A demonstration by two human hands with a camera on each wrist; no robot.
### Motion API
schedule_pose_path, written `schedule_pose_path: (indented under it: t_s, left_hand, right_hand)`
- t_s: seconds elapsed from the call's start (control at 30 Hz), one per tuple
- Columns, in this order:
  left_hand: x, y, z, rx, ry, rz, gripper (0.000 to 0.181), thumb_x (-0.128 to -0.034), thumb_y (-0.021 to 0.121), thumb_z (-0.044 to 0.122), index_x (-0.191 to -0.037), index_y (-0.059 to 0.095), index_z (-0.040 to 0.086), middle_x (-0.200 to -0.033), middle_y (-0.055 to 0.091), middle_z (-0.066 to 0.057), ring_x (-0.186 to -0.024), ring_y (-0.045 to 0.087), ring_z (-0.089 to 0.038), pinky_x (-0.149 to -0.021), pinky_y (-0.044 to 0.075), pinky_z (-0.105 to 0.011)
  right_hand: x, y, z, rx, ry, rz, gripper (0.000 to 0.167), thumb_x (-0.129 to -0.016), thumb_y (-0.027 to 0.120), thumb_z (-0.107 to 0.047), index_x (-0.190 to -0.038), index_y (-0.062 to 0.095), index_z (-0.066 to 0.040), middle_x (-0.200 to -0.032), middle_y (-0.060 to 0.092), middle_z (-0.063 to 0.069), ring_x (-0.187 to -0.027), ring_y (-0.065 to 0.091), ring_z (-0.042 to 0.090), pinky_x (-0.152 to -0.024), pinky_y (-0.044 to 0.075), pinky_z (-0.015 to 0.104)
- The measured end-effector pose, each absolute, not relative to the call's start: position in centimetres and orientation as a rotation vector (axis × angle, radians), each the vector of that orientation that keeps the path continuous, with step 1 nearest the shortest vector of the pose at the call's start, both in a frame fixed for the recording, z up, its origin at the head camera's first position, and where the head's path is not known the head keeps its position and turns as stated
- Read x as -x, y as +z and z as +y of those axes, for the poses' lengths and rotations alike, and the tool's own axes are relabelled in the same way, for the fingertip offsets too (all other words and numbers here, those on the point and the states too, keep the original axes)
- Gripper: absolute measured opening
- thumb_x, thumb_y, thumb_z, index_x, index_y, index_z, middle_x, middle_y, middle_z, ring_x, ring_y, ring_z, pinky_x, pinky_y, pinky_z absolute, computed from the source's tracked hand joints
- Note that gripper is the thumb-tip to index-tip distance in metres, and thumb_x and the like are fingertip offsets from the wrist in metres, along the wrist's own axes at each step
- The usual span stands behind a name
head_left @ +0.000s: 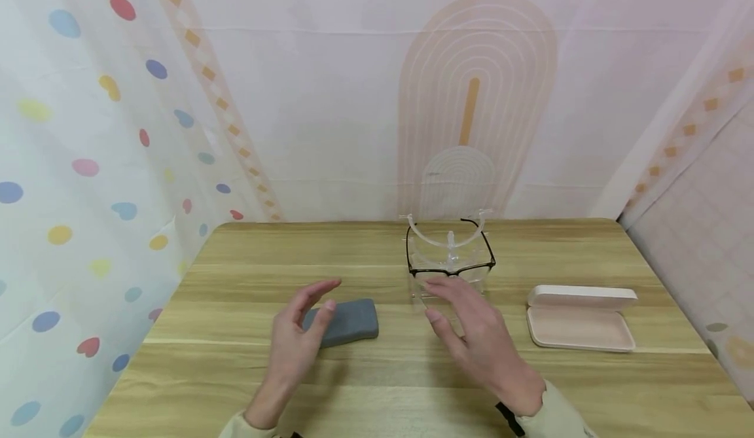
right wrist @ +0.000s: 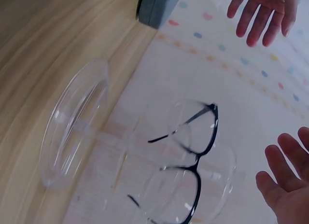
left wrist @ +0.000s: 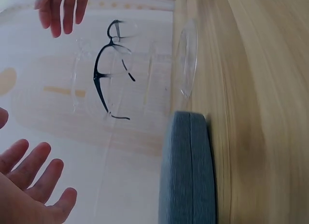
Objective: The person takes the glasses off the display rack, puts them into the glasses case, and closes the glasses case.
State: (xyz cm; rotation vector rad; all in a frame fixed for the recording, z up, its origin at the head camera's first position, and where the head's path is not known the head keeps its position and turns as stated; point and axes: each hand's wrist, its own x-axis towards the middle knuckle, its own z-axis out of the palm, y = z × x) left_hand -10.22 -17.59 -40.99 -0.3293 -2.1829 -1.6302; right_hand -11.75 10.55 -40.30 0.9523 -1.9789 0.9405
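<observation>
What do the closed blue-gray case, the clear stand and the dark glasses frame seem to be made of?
Closed case: probably matte fabric covering, given its fine woven-looking streaks. Clear stand: likely glossy acrylic, being see-through with bright highlights; glass is possible. Dark glasses frame: smooth, perhaps plastic, judging by its even black surface, though metal remains possible.

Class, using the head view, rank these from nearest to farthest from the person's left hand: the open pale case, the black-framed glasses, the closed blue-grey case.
1. Closed blue-grey case: just right of the left hand, partly hidden by it.
2. Black-framed glasses: farther right and back, on the clear stand.
3. Open pale case: at the table's right side.
</observation>
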Motion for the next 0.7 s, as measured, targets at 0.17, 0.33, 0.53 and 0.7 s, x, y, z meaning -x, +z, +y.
schedule_pose_path:
  t_s: [0.17, 0.33, 0.53, 0.7]
  left_hand:
    - [10.7, -40.8, -16.4, 0.357, -1.68, -2.135, 0.028, -0.0992, 0.064, -0.002, -0.127, 0.067, 0.001, -0.127, 0.071, -0.012, -0.127, 0.061, -0.017, -0.11, 0.04, -0.019]
    - [11.2, -40.9, -15.1, 0.395, -1.701, -2.113, 0.027, -0.0994, 0.065, 0.0, -0.126, 0.068, 0.003, -0.126, 0.072, -0.01, -0.123, 0.063, -0.02, -0.107, 0.044, -0.021]
    - [11.9, -40.8, -13.7, 0.386, -1.763, -2.152, 0.028, -0.1009, 0.066, 0.005, -0.129, 0.067, 0.005, -0.129, 0.07, -0.006, -0.121, 0.064, -0.019, -0.102, 0.049, -0.023]
    - [12.9, -40.8, -12.5, 0.311, -1.866, -2.171, 0.029, -0.1017, 0.067, 0.011, -0.13, 0.067, 0.007, -0.128, 0.07, -0.006, -0.121, 0.064, -0.021, -0.098, 0.052, -0.025]
  right_hand:
    - [12.5, -40.4, 12.3, -0.883, 0.913, -1.891, 0.045, -0.111, 0.048, -0.034, -0.118, 0.067, 0.006, -0.12, 0.071, 0.018, -0.107, 0.069, 0.036, -0.11, 0.043, 0.022]
    - [13.6, -41.0, 14.2, -0.794, 0.891, -1.851, 0.047, -0.111, 0.048, -0.035, -0.115, 0.068, 0.008, -0.117, 0.071, 0.022, -0.104, 0.069, 0.04, -0.11, 0.041, 0.019]
    - [14.5, -41.4, 15.8, -0.705, 0.892, -1.883, 0.051, -0.111, 0.047, -0.037, -0.118, 0.067, 0.009, -0.12, 0.07, 0.024, -0.108, 0.067, 0.043, -0.111, 0.04, 0.02]
    - [14.8, -41.4, 16.7, -0.621, 0.934, -1.954, 0.049, -0.111, 0.048, -0.037, -0.122, 0.066, 0.007, -0.124, 0.069, 0.022, -0.112, 0.066, 0.04, -0.11, 0.038, 0.016]
